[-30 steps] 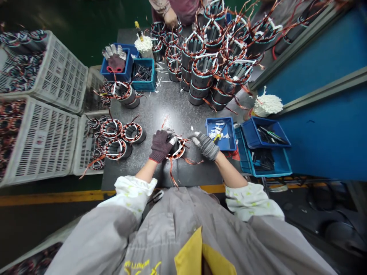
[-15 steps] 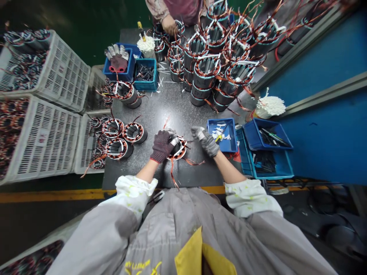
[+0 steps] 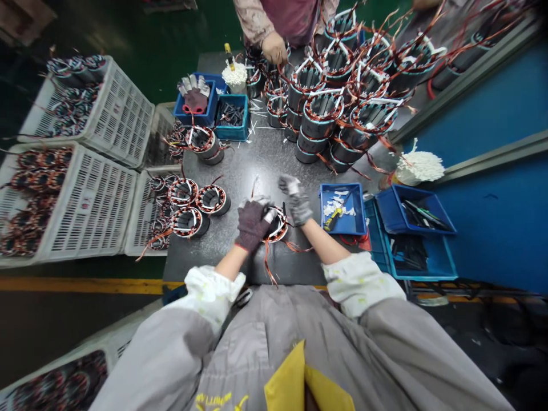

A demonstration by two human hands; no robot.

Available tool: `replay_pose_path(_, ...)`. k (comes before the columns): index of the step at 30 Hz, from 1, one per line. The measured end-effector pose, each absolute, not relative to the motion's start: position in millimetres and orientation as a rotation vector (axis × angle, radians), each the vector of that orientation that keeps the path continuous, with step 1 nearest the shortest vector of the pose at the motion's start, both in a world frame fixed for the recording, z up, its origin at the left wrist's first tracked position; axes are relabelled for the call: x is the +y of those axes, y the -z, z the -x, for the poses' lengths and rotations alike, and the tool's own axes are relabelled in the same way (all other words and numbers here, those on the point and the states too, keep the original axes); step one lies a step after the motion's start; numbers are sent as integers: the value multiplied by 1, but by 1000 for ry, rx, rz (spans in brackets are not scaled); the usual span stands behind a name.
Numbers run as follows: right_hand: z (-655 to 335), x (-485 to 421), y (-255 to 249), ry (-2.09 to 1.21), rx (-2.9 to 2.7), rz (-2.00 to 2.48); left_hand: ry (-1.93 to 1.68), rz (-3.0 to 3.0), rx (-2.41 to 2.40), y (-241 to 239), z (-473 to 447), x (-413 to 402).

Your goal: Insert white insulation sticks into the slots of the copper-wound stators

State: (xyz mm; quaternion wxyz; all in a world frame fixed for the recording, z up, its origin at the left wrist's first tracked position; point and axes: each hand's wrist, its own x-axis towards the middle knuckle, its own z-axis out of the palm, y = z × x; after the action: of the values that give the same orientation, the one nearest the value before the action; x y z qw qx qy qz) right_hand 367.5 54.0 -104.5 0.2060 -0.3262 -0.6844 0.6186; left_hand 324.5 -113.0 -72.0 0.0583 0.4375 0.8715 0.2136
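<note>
A small motor stator (image 3: 281, 233), with copper windings, white ties and loose copper leads, stands on the table in front of me. My left hand (image 3: 253, 222), in a dark knitted glove with pale fingertips, grips its left rim, hiding that side. A thin dark strip rises at the far edge of the stator. My right hand (image 3: 296, 201), in a grey glove, hovers just beyond and right of the stator, fingers loosely extended and slightly blurred, with nothing visible in them. To its right, a yellow-handled tool (image 3: 334, 218) lies among white scraps in a blue tray (image 3: 365, 220).
Three stators (image 3: 188, 221) stand at left; another short stack (image 3: 205, 145) is behind them. Tall stator stacks (image 3: 319, 128) with sprawling leads fill the back right. A co-worker's hand (image 3: 274, 48) reaches in at the far side. White crates (image 3: 100, 200) line the left; blue bins (image 3: 423, 225) sit right.
My right hand has moved left from beside the blue tray toward the stator, uncovering the yellow-handled tool. My left hand stays on the stator. The whole view has shifted slightly.
</note>
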Motion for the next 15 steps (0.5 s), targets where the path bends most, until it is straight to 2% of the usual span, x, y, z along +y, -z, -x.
replay_pose_path(3, -428, 76, 120, -1575, -1773, 1144, -642, -1404, 2679, 63, -356, -133)
replay_pose_path(8, -507, 53, 141, -1549, -1938, 1251, -112, -1407, 2356, 56, -361, -138)
replay_pose_path(10, -522, 27, 144, -1568, -2121, 1219, -144, -1394, 2265, 49, -335, -131)
replay_pose_path(15, -534, -27, 148, -1519, -2611, 1185, -516, -1144, 2182, 40, -242, -95)
